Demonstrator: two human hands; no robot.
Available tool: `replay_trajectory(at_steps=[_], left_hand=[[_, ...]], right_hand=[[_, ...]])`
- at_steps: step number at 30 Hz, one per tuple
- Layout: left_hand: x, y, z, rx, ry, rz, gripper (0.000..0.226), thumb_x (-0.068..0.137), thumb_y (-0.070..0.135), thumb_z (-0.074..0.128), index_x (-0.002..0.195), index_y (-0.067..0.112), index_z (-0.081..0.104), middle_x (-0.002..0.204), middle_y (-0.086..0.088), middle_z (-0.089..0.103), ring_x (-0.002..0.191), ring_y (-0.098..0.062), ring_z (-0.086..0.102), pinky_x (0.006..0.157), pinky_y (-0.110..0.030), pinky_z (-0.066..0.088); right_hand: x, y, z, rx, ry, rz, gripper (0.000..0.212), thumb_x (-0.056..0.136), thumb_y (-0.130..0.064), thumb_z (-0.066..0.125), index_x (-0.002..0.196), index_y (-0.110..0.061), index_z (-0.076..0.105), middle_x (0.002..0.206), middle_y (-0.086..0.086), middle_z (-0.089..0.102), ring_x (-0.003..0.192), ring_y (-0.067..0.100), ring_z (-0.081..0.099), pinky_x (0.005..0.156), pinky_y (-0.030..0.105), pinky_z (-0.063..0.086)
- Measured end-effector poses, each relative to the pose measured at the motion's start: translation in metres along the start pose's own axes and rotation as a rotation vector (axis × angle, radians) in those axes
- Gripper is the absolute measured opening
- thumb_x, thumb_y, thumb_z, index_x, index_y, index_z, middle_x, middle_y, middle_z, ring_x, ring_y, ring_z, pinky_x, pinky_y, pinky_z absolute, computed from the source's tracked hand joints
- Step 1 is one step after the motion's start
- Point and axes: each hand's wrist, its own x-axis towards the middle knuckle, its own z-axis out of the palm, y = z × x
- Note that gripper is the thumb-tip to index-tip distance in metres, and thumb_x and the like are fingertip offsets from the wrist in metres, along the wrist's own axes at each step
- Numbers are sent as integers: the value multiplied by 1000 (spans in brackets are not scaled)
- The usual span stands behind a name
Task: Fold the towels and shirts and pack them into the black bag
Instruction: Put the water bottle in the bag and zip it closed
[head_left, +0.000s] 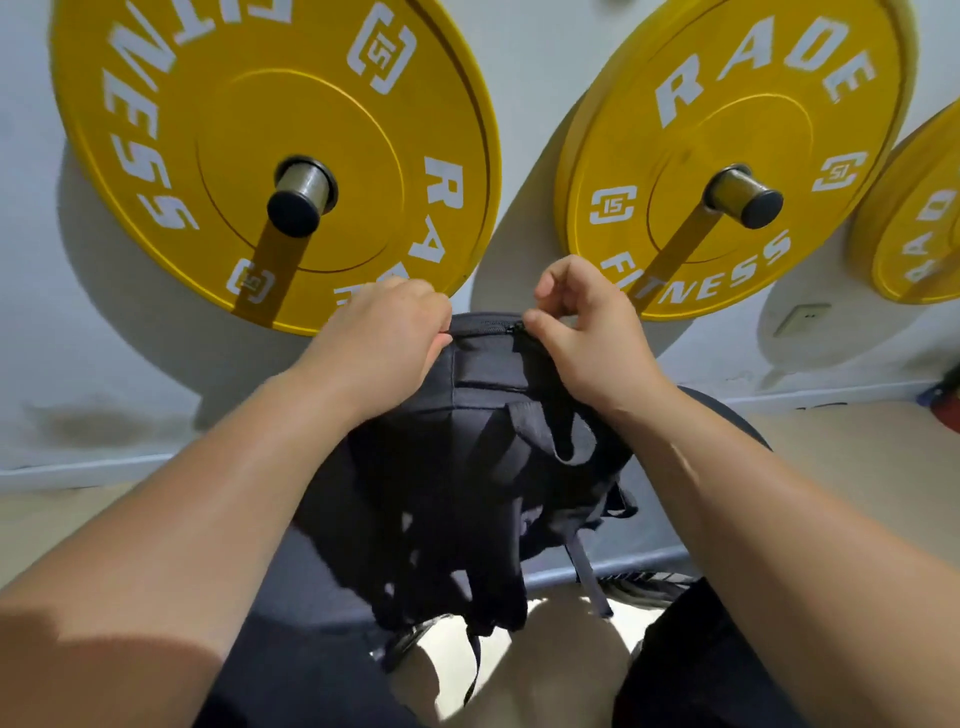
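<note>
The step in hand is the zipper along the top of the black bag, which stands upright just below both hands. The left hand grips the bag's top edge while the right hand pinches the zipper pull. Next comes a steady pull along the track against that brace, though whether it is opening or closing is unclear.

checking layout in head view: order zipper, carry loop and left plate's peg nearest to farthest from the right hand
1. zipper, at the right hand fingertips
2. carry loop, lower on the black bag
3. left plate's peg, up left on the wall
</note>
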Motion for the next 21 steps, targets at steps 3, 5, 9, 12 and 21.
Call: replay_trajectory(at_steps=[3,5,9,12,21], left_hand=[[10,-18,-20,104,9,-18,12,96,27,57,88,18,54,88,-5,57,86,-29,54,74,-45,48],[13,-29,-35,129,21,-49,11,95,26,57,88,17,55,88,-6,58,85,-30,55,73,-46,48],[0,-49,-54,121,67,-179,15,94,22,60,82,20,51,84,-2,54,83,-29,54,68,-41,46],[-28,-62,-54,96,3,-286,14,93,22,63,81,18,56,81,1,54,80,-25,53,66,-37,43],[-33,-27,-80,-75,-203,-184,24,81,45,75,100,30,72,98,11,63,88,-11,55,77,-30,45]], right_hand=[[26,-19,8,37,18,-50,22,87,-6,66,91,-22,52,80,3,59,76,22,54,69,33,46],[42,-33,17,78,13,-90,22,86,-5,65,92,-22,53,79,3,59,75,21,54,68,35,46],[57,-47,46,144,-9,-141,22,88,-7,64,93,-24,51,81,1,58,76,19,55,68,30,44],[45,-45,70,222,-111,-117,18,89,-8,64,94,-20,51,80,8,58,73,20,51,70,32,44],[2,-24,68,323,-312,60,19,88,-8,68,99,-13,54,68,1,60,63,14,50,65,32,43]])
